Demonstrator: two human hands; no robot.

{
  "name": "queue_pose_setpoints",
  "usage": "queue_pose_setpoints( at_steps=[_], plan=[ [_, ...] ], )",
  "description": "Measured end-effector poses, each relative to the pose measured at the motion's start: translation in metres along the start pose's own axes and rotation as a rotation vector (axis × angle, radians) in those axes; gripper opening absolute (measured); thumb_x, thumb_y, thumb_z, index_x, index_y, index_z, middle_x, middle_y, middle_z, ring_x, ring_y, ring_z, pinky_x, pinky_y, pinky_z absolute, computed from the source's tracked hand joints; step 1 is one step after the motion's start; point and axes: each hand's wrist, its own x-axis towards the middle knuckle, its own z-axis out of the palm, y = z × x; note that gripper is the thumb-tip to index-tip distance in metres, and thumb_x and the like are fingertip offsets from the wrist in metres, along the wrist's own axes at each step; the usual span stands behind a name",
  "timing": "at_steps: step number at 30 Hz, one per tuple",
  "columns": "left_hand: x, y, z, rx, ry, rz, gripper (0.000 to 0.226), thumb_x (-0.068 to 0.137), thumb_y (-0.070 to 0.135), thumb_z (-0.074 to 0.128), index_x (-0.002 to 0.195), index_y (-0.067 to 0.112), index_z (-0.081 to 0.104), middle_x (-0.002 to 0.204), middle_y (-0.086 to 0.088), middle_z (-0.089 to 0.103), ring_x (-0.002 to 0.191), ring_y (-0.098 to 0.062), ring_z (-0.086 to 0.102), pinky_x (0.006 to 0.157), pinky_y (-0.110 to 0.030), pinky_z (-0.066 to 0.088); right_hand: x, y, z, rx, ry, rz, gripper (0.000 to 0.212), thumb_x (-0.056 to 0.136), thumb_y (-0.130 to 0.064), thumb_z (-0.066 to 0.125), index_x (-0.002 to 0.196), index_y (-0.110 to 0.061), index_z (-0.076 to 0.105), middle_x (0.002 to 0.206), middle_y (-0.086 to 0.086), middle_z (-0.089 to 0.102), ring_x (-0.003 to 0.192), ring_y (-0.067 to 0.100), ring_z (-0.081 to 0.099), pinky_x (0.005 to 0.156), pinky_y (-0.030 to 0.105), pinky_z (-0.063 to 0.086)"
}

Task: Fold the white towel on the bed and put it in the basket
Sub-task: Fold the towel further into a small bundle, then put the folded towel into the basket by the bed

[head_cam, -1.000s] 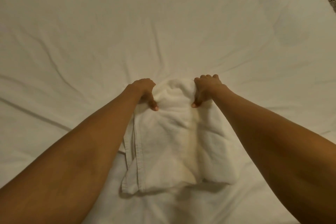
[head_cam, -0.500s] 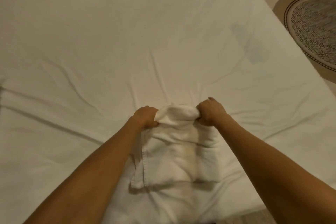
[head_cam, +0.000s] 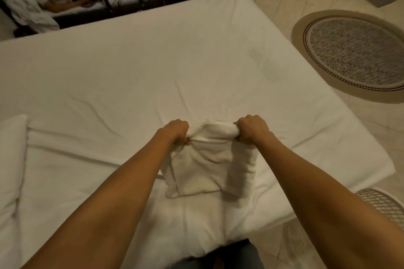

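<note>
Both grips are closed tight on the far edge of the towel [head_cam: 209, 164]: the left hand [head_cam: 176, 130] bunches the left corner in a fist and the right hand [head_cam: 251, 126] does the same at the right corner, with the cloth stretched in a soft roll between them. From that held edge the towel hangs and drapes back toward the person, a folded stack of several layers whose near end rests on the bed [head_cam: 131, 76], its left side showing stacked hems. The bed's sheet is creased around the hands.

The towel looks soft, thick and light, with no stiffness of its own; it will sag wherever it is not held, and loose layers can slide apart or fall open if only one layer is pinched. A sound hold, as I judge it, takes all layers at once at the two corners, or cradles the stack from underneath, one hand under each side.

A pillow [head_cam: 11, 159] lies at the left edge of the bed. Off the bed's right side, low in the view, part of a woven basket [head_cam: 381, 202] shows on the floor, near the right forearm. Farther off lies a round rug [head_cam: 354, 54]
</note>
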Motion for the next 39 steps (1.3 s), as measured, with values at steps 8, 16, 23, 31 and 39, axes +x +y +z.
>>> queue_pose_setpoints(
  at_steps=[8, 16, 23, 31, 39],
  plan=[
    [-0.034, 0.031, -0.074, -0.027, 0.072, 0.058, 0.049, 0.069, 0.04, 0.079, 0.101, 0.007, 0.064, 0.093, -0.006, 0.06, 0.087, -0.025, 0.058, 0.076, -0.033, 0.047, -0.035, 0.034, -0.055, 0.352, -0.106, 0.245, 0.042, 0.06, -0.041, 0.083, 0.087, -0.012, 0.069, 0.084, 0.007, 0.064, 0.084, 0.025, 0.06, 0.066, 0.029, 0.044],
    [-0.035, 0.109, -0.121, 0.034, 0.111, 0.178, 0.044, 0.067, 0.038, 0.08, 0.093, 0.005, 0.066, 0.095, -0.009, 0.066, 0.083, -0.024, 0.057, 0.071, -0.031, 0.045, -0.086, 0.101, -0.084, 0.45, -0.045, 0.369, 0.038, 0.058, -0.04, 0.085, 0.081, -0.015, 0.068, 0.077, 0.004, 0.061, 0.078, 0.024, 0.058, 0.064, 0.029, 0.043],
    [-0.023, 0.22, -0.126, 0.144, 0.115, 0.252, 0.049, 0.067, 0.038, 0.081, 0.102, 0.006, 0.067, 0.106, -0.011, 0.068, 0.086, -0.026, 0.057, 0.079, -0.034, 0.049, -0.145, 0.183, -0.068, 0.465, -0.021, 0.48, 0.04, 0.056, -0.042, 0.085, 0.079, -0.015, 0.066, 0.082, 0.005, 0.063, 0.083, 0.026, 0.061, 0.067, 0.031, 0.048],
    [-0.013, 0.369, -0.111, 0.237, 0.136, 0.368, 0.045, 0.067, 0.038, 0.081, 0.101, 0.011, 0.067, 0.107, -0.01, 0.068, 0.086, -0.025, 0.056, 0.087, -0.039, 0.053, -0.236, 0.286, -0.032, 0.518, 0.031, 0.622, 0.039, 0.058, -0.037, 0.084, 0.084, -0.012, 0.07, 0.085, 0.009, 0.064, 0.082, 0.029, 0.063, 0.063, 0.03, 0.046],
    [-0.013, 0.518, -0.081, 0.319, 0.162, 0.516, 0.047, 0.069, 0.035, 0.08, 0.104, 0.009, 0.065, 0.112, -0.013, 0.067, 0.101, -0.031, 0.061, 0.088, -0.038, 0.051, -0.333, 0.373, 0.006, 0.533, 0.052, 0.828, 0.042, 0.059, -0.036, 0.083, 0.092, -0.013, 0.069, 0.086, 0.006, 0.064, 0.081, 0.026, 0.062, 0.063, 0.031, 0.047]
  ],
)
